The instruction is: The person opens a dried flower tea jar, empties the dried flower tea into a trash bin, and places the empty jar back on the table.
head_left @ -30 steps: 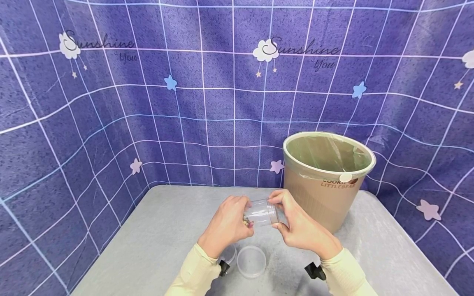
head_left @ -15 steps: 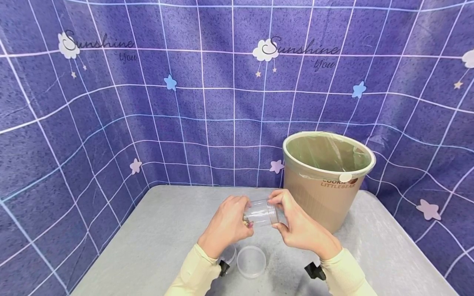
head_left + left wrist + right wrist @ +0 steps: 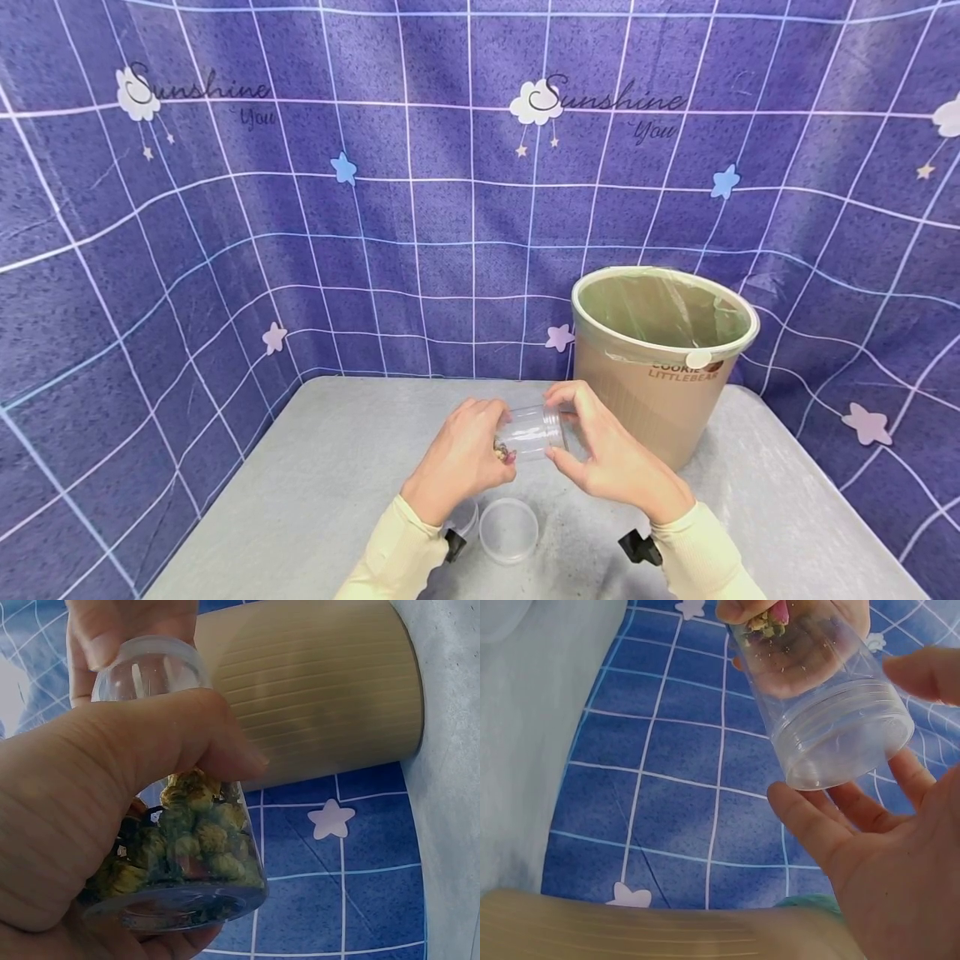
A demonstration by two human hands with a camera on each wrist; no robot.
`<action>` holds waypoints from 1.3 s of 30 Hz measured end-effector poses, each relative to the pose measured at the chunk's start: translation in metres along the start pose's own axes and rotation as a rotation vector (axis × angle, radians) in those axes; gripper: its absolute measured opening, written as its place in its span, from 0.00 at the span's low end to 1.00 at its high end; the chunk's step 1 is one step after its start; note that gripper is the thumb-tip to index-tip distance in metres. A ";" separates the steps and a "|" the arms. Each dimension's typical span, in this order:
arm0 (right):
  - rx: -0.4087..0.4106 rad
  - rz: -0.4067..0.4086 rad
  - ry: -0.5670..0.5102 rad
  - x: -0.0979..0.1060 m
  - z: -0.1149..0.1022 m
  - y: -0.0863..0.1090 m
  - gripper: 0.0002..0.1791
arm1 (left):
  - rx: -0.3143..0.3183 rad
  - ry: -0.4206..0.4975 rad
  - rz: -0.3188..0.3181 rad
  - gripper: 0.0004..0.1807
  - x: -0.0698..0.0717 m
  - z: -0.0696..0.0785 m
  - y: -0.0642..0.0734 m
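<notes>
My left hand [image 3: 468, 446] grips a clear plastic jar [image 3: 528, 432] round its lower part and holds it tilted on its side above the table. Dried flower buds [image 3: 202, 832], yellowish with some red, are packed at the jar's base. A clear ridged lid [image 3: 847, 742] covers the other end. Around that lid my right hand [image 3: 607, 450] is spread, its thumb apart from the lid in the right wrist view. Its fingertips [image 3: 780, 796] lie at the lid's edge; whether they touch is hard to tell.
A beige bin [image 3: 645, 400] with a green liner stands at the right rear of the grey table [image 3: 337, 450]. Below my hands sits a round clear container [image 3: 508, 533]. Another clear container [image 3: 463, 515] is partly hidden by my left wrist. A blue patterned curtain [image 3: 450, 292] surrounds the table.
My right hand's fingers have loosened and spread from the lid, where they gripped it before. The left hand and the jar stay almost in place.
</notes>
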State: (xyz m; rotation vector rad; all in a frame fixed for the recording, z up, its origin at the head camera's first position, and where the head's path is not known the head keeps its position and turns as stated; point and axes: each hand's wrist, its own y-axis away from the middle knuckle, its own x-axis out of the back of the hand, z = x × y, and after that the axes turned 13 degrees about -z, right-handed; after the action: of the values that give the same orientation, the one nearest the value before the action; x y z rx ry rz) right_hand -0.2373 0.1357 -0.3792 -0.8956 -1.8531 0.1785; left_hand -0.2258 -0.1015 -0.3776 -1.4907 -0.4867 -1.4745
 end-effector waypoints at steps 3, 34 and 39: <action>-0.052 0.036 -0.003 -0.001 -0.001 -0.001 0.27 | -0.001 0.002 0.003 0.27 0.000 0.000 0.000; -0.611 0.165 -0.034 -0.024 -0.011 -0.010 0.18 | -0.017 -0.005 0.031 0.27 -0.003 0.001 0.000; -0.654 0.168 -0.053 -0.026 -0.012 -0.011 0.23 | -0.021 -0.006 0.034 0.26 -0.003 0.001 0.000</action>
State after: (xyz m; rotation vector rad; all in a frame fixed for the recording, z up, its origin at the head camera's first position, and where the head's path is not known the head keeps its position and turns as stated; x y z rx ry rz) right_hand -0.2274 0.1083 -0.3870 -1.5039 -1.9101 -0.3261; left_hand -0.2260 -0.0999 -0.3800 -1.5125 -0.4488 -1.4536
